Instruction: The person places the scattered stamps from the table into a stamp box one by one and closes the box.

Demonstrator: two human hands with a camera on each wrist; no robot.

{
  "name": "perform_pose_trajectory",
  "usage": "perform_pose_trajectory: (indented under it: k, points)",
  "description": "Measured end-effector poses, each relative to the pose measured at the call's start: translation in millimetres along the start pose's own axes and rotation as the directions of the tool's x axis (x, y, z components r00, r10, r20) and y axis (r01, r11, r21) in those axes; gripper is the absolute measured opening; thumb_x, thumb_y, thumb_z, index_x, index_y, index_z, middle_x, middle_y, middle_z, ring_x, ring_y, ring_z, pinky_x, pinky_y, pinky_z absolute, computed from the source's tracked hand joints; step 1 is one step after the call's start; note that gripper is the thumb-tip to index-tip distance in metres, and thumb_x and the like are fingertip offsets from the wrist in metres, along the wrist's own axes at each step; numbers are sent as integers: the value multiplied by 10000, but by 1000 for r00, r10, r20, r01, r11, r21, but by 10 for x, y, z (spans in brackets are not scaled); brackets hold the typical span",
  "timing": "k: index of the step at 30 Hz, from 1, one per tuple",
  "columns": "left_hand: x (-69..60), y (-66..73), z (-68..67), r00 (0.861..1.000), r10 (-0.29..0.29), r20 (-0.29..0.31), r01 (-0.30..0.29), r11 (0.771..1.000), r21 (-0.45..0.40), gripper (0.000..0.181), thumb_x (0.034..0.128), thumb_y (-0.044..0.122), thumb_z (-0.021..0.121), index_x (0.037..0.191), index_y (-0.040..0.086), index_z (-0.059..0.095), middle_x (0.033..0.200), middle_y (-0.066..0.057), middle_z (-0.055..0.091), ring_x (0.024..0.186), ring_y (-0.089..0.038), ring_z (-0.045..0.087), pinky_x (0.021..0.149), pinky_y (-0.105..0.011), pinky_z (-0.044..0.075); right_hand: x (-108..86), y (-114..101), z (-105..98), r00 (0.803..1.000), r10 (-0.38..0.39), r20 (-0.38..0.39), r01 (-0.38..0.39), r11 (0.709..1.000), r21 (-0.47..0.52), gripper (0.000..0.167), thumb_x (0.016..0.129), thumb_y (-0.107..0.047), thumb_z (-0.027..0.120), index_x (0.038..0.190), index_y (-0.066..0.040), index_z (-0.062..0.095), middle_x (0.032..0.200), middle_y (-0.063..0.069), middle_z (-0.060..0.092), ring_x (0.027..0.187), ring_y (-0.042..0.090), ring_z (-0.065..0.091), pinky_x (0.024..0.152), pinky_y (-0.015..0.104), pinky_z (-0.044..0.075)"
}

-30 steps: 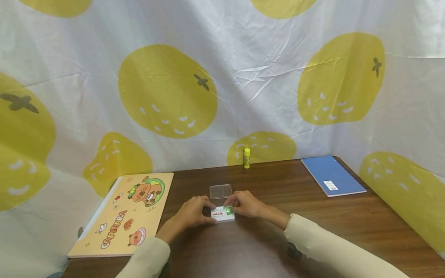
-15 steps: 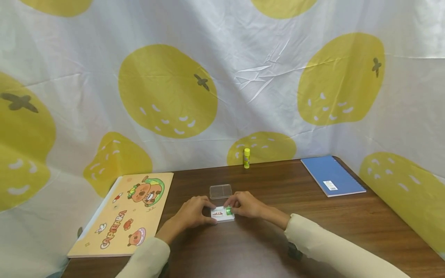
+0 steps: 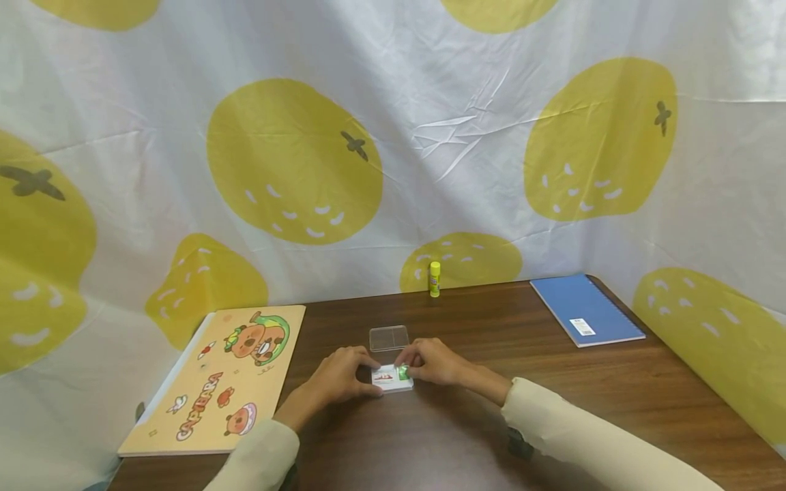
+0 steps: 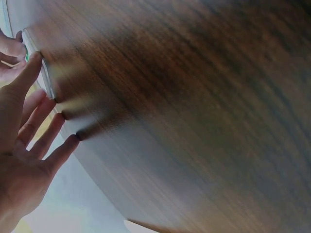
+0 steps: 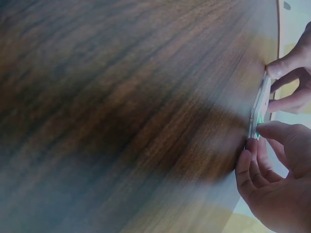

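Observation:
A small flat white case (image 3: 389,380) with red print on its face lies on the table between both hands. My left hand (image 3: 341,375) holds its left end, thumb at the near edge and forefinger at the far one. In the left wrist view the other fingers of that hand (image 4: 36,155) spread out, their tips at the tabletop. At the case's right end my right hand (image 3: 436,363) pinches a shiny green piece (image 3: 402,372), whose exact kind is unclear. The right wrist view has the thumb of this hand (image 5: 277,184) against the green. Just beyond lies a clear plastic lid (image 3: 389,338).
A yellow-green glue stick (image 3: 434,279) stands upright at the table's back edge. The blue spiral notebook (image 3: 586,310) lies back right. To the left is a tan capybara-print folder (image 3: 209,389). A lemon-patterned curtain (image 3: 405,150) encloses the brown table (image 3: 467,443).
The green piece has tilted slightly under the right fingers and catches more light. Both hands and the case stay in place, and the head view has shifted very slightly.

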State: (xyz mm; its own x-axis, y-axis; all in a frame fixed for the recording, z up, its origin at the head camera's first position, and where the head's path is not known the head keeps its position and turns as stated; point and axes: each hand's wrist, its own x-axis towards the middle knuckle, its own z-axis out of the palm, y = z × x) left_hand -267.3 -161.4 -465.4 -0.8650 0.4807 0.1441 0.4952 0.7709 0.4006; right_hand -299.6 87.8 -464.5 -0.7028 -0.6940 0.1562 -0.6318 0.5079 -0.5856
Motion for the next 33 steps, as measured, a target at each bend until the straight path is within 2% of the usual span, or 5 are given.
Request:
perform_pose_trajectory:
  k: [6, 14, 27, 33]
  points:
    - [-2, -2, -2, 1000, 5, -4, -5, 1000, -3, 466, 771, 358, 929, 1133, 94, 800, 1060, -42, 719, 997, -248, 665, 910, -476, 540, -5, 1, 3, 1000, -1, 1, 1, 1000, -6, 186, 914, 15, 727, 1086, -40, 770, 985, 89, 661, 830, 130, 620, 714, 212, 523]
    - [-10, 3, 1, 1000, -6, -1, 6, 1000, -1, 463, 770, 363, 929, 1131, 102, 801, 1060, -30, 719, 1007, -249, 666, 918, -480, 538, -19, 7, 21, 999, -26, -21, 26, 999, -25, 146, 903, 10, 737, 1032, -38, 786, 984, 87, 664, 876, 253, 655, 730, 212, 520]
    - [-21, -17, 2, 1000, -19, -3, 19, 1000, 8, 475, 780, 406, 913, 1141, 118, 798, 1058, -21, 712, 1011, -247, 661, 923, -485, 535, -21, 8, 35, 999, -27, -40, 26, 999, -34, 152, 911, 2, 713, 1025, -53, 798, 985, 59, 670, 856, 195, 620, 700, 216, 506]
    - [-34, 9, 1, 1000, -23, -5, 23, 1000, 9, 475, 784, 410, 910, 1143, 119, 797, 1038, -11, 704, 974, -226, 648, 900, -468, 536, -31, 7, 36, 999, -29, -42, 27, 999, -45, 153, 907, 8, 715, 1018, -58, 797, 980, 68, 666, 853, 215, 632, 700, 215, 507]
